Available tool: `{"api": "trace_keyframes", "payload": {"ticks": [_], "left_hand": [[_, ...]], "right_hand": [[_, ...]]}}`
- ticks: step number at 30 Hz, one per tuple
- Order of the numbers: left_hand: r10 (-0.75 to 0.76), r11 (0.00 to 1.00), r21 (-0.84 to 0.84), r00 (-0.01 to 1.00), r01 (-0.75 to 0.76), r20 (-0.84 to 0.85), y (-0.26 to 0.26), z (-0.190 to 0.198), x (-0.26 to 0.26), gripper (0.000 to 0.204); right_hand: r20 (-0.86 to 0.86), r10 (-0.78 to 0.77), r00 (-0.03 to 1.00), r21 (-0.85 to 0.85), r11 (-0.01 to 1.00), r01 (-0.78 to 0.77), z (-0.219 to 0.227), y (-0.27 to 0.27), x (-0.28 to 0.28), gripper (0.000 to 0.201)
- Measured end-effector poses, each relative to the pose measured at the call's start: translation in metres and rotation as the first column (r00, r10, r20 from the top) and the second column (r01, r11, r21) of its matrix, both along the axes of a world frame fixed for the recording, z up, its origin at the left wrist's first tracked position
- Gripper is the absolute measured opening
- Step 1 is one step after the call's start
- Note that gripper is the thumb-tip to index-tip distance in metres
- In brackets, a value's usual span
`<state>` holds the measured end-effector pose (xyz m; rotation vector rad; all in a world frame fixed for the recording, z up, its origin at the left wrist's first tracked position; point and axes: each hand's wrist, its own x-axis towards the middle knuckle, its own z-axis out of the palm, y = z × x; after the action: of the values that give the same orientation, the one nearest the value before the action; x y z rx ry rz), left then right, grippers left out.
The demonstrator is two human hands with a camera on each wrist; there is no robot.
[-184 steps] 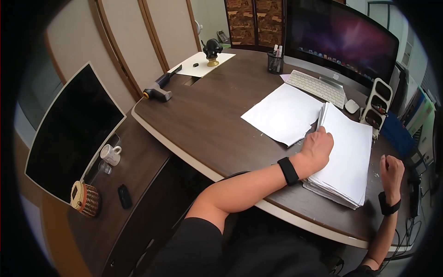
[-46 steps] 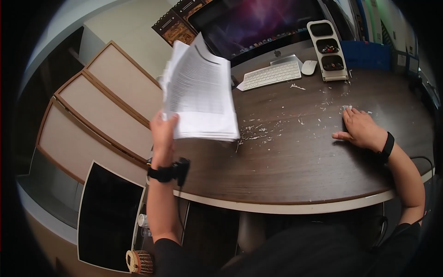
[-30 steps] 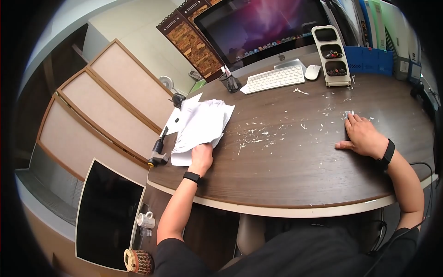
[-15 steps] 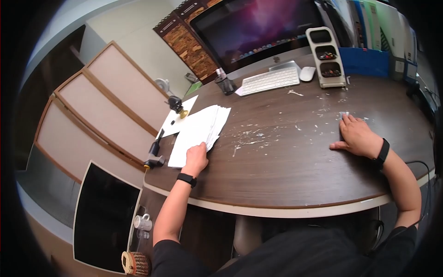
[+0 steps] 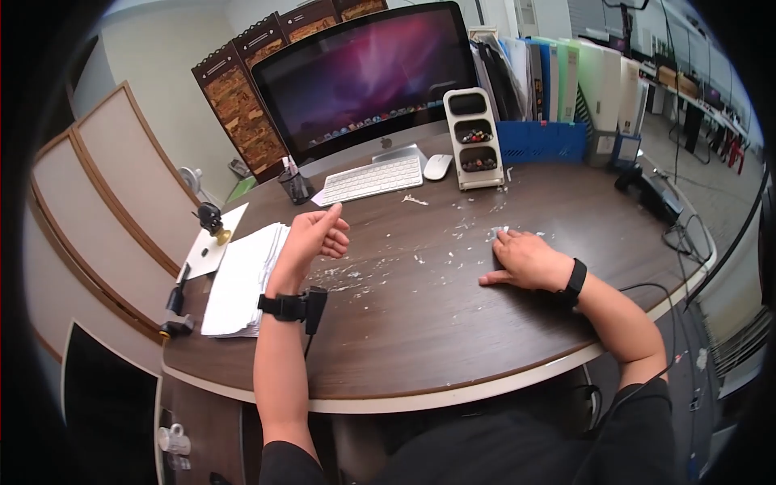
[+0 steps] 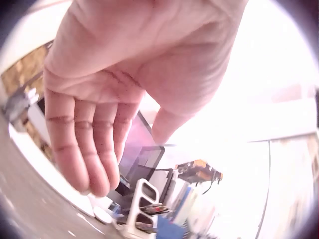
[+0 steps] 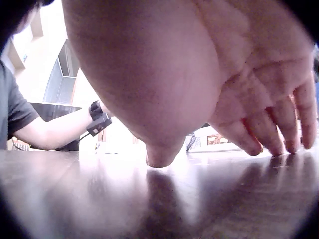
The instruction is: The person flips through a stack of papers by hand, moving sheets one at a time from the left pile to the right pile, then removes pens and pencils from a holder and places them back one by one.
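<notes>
My left hand hangs in the air over the desk, just right of a thick stack of white paper. Its fingers are loosely bent with nothing in them; the left wrist view shows the bare palm. Farther right, my right hand rests palm down on the dark wooden desk, thumb stretched out to the side. Its fingertips lie beside a small pale scrap. In the right wrist view the fingers and thumb touch the desk surface. Torn paper bits are strewn between the hands.
At the back stand a monitor, a keyboard, a mouse, a pen cup and a white organizer. Folders and a telephone are at right. A handheld tool lies at the left edge.
The left hand carried the paper stack leftward, set it down on the desk's left side, released it and has risen to the right. The right hand stays on the desk. The head view has turned right.
</notes>
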<state>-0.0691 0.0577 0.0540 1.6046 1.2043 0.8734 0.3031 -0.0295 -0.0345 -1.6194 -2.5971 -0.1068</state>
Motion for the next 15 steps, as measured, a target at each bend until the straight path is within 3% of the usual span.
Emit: {"api": "trace_keyframes", "payload": {"ticks": [1,2,4,6,9,12,15], "left_hand": [[-0.007,1.0,0.003,1.0,0.007,0.03,0.006,-0.01,0.002,0.046],[0.018,0.997,-0.076,0.996,-0.011,0.09,0.013,-0.023,0.004,0.045],[0.041,0.987,-0.162,0.98,-0.009,0.194,0.025,-0.042,0.003,0.046],[0.001,0.96,-0.279,0.994,0.03,0.11,0.031,-0.061,-0.004,0.045],[0.002,0.966,-0.259,0.995,0.022,0.095,0.033,-0.081,-0.01,0.043],[-0.015,0.962,-0.272,0.996,0.037,0.084,0.042,-0.089,-0.014,0.041],[-0.013,0.961,-0.275,0.995,0.039,0.098,0.042,-0.091,-0.015,0.038]], "right_hand": [[-0.034,0.071,0.997,0.13,0.989,-0.066,-0.007,0.005,0.007,0.077],[-0.001,0.064,0.998,0.131,0.989,-0.063,0.004,0.004,0.008,0.077],[-0.095,-0.088,0.992,-0.097,0.992,0.079,0.029,0.003,0.004,0.067],[-0.082,-0.116,0.99,-0.05,0.992,0.112,0.038,0.015,0.015,0.056],[-0.286,-0.217,0.933,-0.069,0.976,0.205,0.048,0.051,0.038,0.047],[-0.247,-0.32,0.915,0.001,0.944,0.33,0.054,0.103,0.065,0.043],[-0.348,-0.405,0.845,0.042,0.894,0.446,0.057,0.16,0.082,0.045]]}}
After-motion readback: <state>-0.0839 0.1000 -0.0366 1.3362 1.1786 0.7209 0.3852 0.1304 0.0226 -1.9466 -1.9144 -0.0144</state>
